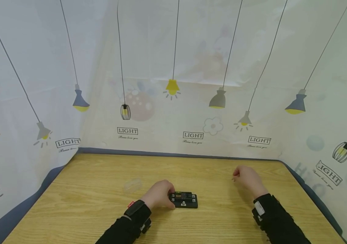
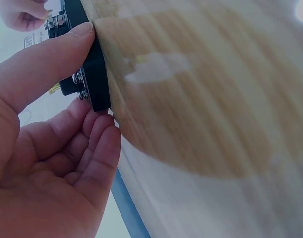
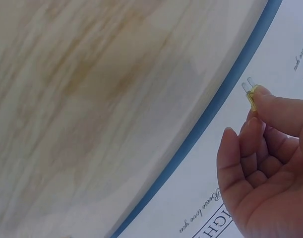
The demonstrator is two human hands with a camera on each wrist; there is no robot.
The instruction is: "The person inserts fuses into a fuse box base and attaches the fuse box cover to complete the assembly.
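A black fuse block (image 1: 186, 200) with silvery screw terminals lies flat on the table. My left hand (image 1: 158, 194) grips its left end, thumb on the near side and fingers on the far side. A yellow piece (image 1: 178, 193) shows on top of the block near the thumb and fingers. To the right, above the table and apart from the block, my right hand (image 1: 249, 178) pinches a small yellow blade fuse (image 3: 252, 98) between thumb and forefinger. Its two metal prongs stick out past the fingertips; the other fingers are curled loosely.
A clear plastic box (image 1: 133, 185) sits on the wooden table (image 1: 100, 210), left of and beyond the left hand. Behind and at both sides hangs a pale cloth (image 1: 161, 51) printed with lamps.
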